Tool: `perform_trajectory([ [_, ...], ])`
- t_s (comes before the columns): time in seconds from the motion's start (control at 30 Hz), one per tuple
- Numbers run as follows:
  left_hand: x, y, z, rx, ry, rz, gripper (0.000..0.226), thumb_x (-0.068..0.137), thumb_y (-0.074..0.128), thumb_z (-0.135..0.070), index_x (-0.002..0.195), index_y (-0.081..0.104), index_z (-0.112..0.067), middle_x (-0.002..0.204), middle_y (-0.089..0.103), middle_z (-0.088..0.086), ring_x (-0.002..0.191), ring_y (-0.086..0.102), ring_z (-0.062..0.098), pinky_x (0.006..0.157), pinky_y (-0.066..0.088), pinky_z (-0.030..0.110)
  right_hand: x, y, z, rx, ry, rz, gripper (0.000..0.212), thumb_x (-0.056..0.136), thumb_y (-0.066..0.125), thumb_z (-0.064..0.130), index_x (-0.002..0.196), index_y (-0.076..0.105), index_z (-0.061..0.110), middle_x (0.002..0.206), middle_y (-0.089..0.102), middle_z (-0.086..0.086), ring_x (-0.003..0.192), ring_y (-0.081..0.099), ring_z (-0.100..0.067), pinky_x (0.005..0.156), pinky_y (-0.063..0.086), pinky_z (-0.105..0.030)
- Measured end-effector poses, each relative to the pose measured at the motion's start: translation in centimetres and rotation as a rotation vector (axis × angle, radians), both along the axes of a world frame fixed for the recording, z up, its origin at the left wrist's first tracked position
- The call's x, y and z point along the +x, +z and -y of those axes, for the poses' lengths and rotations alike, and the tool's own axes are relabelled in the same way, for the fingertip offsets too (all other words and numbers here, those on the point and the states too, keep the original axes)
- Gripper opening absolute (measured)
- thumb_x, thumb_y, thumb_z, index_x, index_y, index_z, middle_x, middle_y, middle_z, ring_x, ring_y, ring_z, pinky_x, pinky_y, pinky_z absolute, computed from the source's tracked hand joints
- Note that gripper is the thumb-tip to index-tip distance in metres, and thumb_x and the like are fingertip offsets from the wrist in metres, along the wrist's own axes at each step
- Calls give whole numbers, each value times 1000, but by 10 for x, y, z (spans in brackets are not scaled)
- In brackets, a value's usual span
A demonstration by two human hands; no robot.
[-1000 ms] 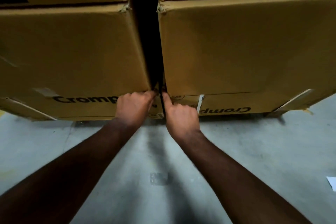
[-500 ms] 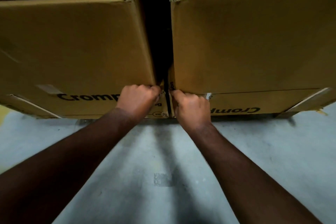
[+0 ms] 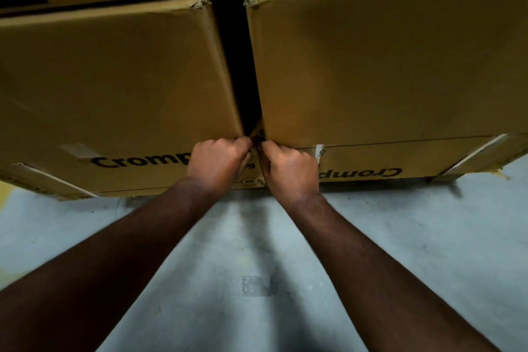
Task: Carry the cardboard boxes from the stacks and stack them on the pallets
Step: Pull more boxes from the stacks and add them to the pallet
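Head view: left hand and right hand, both curled, grip the facing lower corners of the left cardboard box and right cardboard box at the foot of the dark gap. Boxes lie directly ahead, more stacked above; bare concrete floor offers room behind

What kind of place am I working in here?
Most likely a warehouse or storeroom: large printed cardboard boxes stacked in columns, a bare concrete floor, and dim lighting. No pallet shows clearly.
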State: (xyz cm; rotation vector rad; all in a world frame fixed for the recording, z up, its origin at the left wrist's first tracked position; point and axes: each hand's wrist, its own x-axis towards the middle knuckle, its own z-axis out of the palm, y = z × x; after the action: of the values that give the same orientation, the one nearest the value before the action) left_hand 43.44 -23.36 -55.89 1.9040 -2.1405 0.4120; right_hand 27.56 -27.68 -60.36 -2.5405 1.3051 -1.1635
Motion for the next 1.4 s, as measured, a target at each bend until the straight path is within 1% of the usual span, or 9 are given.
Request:
perform_trajectory([
  [0.1, -4, -12, -13, -61, 69, -156, 18, 96, 64, -30, 109, 76, -25, 84, 78, 3, 69, 74, 31, 53, 57, 36, -14, -14, -10, 56, 81, 2, 39, 88, 77, 19, 126, 70, 22, 91, 78, 1, 70, 73, -22, 57, 56, -30],
  [0.2, 0, -28, -35, 0, 4, -432, 26, 101, 60, -29, 120, 75, -22, 107, 78, -2, 88, 74, 16, 71, 62, 38, -39, -34, -16, 214, 139, 39, 24, 88, 71, 18, 111, 71, 24, 85, 75, 5, 70, 70, -18, 60, 52, -23],
  [0.4, 15, -57, -50, 96, 532, -1113, 27, 97, 68, -46, 112, 68, -24, 101, 72, -10, 94, 70, 11, 82, 63, 42, -56, -51, 18, 1015, -358, 501, 15, 99, 63, 16, 98, 74, 26, 100, 76, 2, 86, 70, -15, 77, 56, -31],
  [0.7, 8, -79, -41, 95, 548, -1032, 50, 86, 83, -25, 123, 51, -18, 118, 56, 0, 108, 60, 17, 94, 58, 40, -46, -63, 15, 931, -238, 463, 20, 100, 60, 6, 101, 68, 25, 100, 73, 5, 94, 69, -17, 89, 58, -36],
  [0.83, 3, -76, -40, 128, 539, -1030, 56, 84, 84, -17, 129, 49, -15, 124, 52, 0, 114, 57, 18, 101, 55, 37, -23, -58, 4, 908, -49, 351, 24, 102, 57, 1, 110, 71, 18, 108, 72, 6, 102, 67, -11, 87, 53, -19],
  [1.0, 7, -73, -48, 156, 502, -1051, 49, 89, 77, -9, 130, 52, -19, 127, 53, -3, 116, 60, 17, 103, 55, 43, 8, -56, -10, 948, -68, 373, 23, 99, 58, 4, 112, 71, 18, 110, 73, 3, 103, 69, -16, 93, 57, -32],
  [1.13, 12, -62, -64, 130, 440, -1040, 35, 94, 67, -8, 123, 59, -25, 121, 62, -4, 108, 64, 12, 94, 59, 44, -8, -42, -12, 742, 16, 292, 29, 94, 59, 4, 107, 73, 26, 105, 74, 10, 92, 70, -13, 80, 60, -32],
  [1.23, -3, -39, -65, -8, 338, -1026, 26, 96, 62, -6, 116, 64, -23, 115, 66, -4, 101, 65, 10, 87, 60, 42, -6, -11, -16, 653, 83, 446, 30, 91, 58, 5, 101, 74, 28, 99, 74, 15, 81, 70, -10, 70, 60, -36],
  [1.4, -43, 23, -50, -205, 184, -1042, 19, 97, 64, -2, 111, 68, -15, 106, 69, -1, 93, 68, 13, 82, 58, 38, -17, 49, -42, 578, 35, 768, 31, 87, 57, -2, 95, 76, 21, 94, 76, 8, 93, 73, -14, 82, 59, -36],
])
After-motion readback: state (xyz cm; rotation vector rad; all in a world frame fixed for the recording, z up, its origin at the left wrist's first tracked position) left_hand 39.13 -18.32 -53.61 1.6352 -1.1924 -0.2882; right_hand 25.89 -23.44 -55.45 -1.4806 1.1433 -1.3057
